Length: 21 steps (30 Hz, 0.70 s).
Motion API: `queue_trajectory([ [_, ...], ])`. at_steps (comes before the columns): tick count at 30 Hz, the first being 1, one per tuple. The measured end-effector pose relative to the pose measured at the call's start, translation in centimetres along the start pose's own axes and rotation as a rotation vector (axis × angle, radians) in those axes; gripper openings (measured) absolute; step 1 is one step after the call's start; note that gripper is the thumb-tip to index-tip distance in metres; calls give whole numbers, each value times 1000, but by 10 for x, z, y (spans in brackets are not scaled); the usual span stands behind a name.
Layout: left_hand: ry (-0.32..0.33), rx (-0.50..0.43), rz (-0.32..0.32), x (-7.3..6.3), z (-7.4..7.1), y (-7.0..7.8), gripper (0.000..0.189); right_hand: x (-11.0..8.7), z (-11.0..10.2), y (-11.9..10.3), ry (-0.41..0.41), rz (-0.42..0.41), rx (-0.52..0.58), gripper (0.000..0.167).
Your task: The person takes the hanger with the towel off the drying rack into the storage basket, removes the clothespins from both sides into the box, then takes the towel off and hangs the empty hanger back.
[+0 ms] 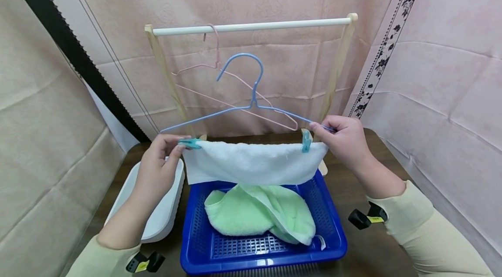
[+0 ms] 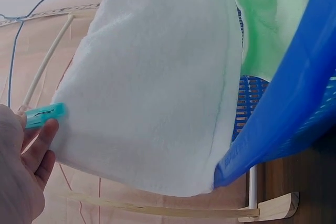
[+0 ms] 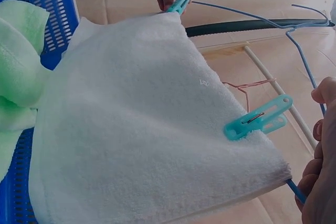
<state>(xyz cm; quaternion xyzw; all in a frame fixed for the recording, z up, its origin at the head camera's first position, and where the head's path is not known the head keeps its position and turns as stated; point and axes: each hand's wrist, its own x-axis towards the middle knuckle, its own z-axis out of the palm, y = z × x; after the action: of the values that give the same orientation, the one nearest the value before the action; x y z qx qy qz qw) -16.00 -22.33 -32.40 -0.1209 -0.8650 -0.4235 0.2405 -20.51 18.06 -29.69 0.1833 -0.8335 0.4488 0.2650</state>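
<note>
A white towel (image 1: 255, 163) hangs folded over the lower bar of a blue hanger (image 1: 257, 89), held up above a blue basket. My left hand (image 1: 158, 168) pinches a teal clothespin (image 1: 191, 143) at the towel's upper left corner; in the left wrist view that clothespin (image 2: 46, 115) sits between thumb and fingers. With my right hand (image 1: 345, 140) I grip the hanger's right end. A second teal clothespin (image 3: 257, 119) clips the towel's top edge near that hand, untouched by it. The hanger's left end is partly hidden behind my left hand.
Inside the blue basket (image 1: 263, 264) lies a crumpled light green towel (image 1: 255, 211). Behind stands a rack with a white rail (image 1: 255, 27), and a pink hanger (image 1: 218, 50) hangs on it. A white container (image 1: 166, 211) is left of the basket on the dark wooden table (image 1: 353, 242).
</note>
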Motion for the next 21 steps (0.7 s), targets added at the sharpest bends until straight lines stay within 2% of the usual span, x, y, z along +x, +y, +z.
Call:
queue_trajectory([
  [11,16,-305,8,4,1,-7,21,0,-1,-3,-14,52,27,37],
  [16,8,-386,-12,4,1,-8,23,0,-1,-3,-14,61,28,37],
  [21,-14,-403,-68,2,0,-7,22,0,-1,-3,-13,69,22,38],
])
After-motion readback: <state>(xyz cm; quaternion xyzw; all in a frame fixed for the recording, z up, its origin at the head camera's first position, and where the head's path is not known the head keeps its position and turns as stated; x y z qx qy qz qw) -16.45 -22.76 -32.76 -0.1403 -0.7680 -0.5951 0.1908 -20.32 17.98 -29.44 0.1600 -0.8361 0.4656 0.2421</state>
